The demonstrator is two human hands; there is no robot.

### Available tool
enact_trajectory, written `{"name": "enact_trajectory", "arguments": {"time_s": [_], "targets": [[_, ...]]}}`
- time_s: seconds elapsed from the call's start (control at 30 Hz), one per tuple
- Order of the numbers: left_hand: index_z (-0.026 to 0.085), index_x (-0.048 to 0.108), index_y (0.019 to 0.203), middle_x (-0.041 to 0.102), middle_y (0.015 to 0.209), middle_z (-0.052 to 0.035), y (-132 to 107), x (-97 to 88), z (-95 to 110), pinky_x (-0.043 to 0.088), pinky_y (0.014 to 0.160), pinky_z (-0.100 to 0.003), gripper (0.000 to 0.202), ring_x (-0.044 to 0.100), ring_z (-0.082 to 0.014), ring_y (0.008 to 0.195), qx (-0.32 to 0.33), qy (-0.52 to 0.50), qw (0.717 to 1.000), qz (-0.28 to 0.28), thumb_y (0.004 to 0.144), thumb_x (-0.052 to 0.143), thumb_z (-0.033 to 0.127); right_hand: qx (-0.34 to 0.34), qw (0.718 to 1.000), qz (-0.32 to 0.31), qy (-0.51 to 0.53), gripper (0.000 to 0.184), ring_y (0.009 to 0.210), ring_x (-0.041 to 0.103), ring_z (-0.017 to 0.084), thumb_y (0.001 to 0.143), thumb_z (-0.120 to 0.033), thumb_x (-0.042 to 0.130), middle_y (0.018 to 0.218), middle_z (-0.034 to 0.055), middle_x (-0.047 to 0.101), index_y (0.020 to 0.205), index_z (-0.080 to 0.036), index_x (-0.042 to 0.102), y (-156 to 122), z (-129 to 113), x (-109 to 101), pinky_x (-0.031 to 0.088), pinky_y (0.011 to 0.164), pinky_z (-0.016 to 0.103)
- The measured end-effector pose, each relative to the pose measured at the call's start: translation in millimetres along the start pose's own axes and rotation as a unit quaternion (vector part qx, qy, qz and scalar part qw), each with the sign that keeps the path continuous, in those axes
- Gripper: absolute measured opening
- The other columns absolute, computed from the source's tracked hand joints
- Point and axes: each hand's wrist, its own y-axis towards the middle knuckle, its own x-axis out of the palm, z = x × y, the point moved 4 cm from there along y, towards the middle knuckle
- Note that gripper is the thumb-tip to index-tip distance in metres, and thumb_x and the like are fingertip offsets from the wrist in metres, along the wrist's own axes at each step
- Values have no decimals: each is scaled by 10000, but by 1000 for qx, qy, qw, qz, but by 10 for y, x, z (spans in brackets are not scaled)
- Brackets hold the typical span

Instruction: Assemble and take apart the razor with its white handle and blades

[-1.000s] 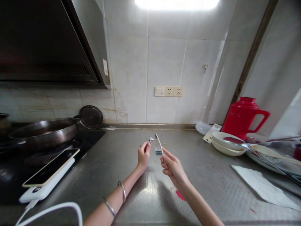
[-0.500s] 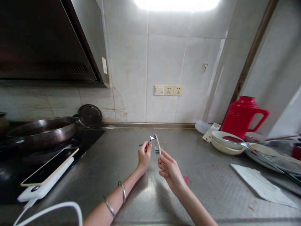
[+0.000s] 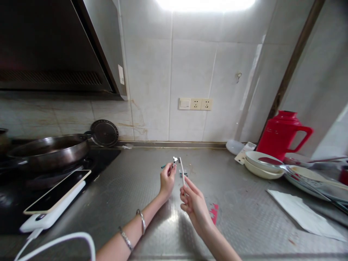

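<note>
My left hand [image 3: 167,180] is closed in a pinch around a thin dark object with a small white figure-shaped top [image 3: 175,159]; its exact kind is too small to make out. A teal end [image 3: 163,166] sticks out to the left of the fingers. In my right hand [image 3: 194,203], the fingertips grip a thin white stick [image 3: 182,168], held nearly upright. The stick's upper end is close to the white top; whether they touch, I cannot tell. Behind the stick, a small clear packet with dark teal pieces [image 3: 185,174] lies on the metal counter [image 3: 136,174].
A pan [image 3: 54,150] sits on the stove at left, with a phone [image 3: 58,192] on a white power bank [image 3: 35,224] near it. At right are a red thermos jug [image 3: 281,134], stacked bowls [image 3: 262,170] and a white napkin [image 3: 301,214]. A torn red piece [image 3: 214,214] lies beside my right wrist.
My right hand has shifted slightly left and down, and the white stick stands a little more upright. More of the red piece shows. The left hand has hardly moved.
</note>
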Motion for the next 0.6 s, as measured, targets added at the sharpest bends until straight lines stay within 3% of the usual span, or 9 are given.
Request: {"name": "enact_trajectory", "arguments": {"time_s": [0.1,0.3,0.5,0.6], "targets": [[159,586,804,518,641,14,5,-10,-2,357,570,-200,299,456,-109,601,-1,-5,1000,6,805,515,449,8,1000,19,9,626,434,305,26,633,-276,694,625,-49,471,1224,-194,502,-54,70,-17,142,368,132],[164,599,842,563,679,6,-32,25,5,368,585,-201,266,489,-118,628,12,-2,1000,-5,812,515,415,-22,999,4,26,616,443,300,25,613,-258,710,621,-53,458,1196,-185,524,31,-24,17,142,362,132],[165,602,890,602,756,-20,-11,16,-43,393,634,-216,274,533,-140,703,9,-1,1000,-5,818,510,413,-3,999,17,27,649,441,294,25,638,-306,705,629,-47,466,1240,-185,494,-103,144,-10,149,366,135],[165,603,897,601,753,-20,-20,22,-65,394,637,-218,265,531,-139,703,9,0,1000,-8,820,510,401,-21,999,26,33,672,446,301,29,625,-296,713,634,-45,474,1248,-183,485,-71,82,-11,153,365,137]]}}
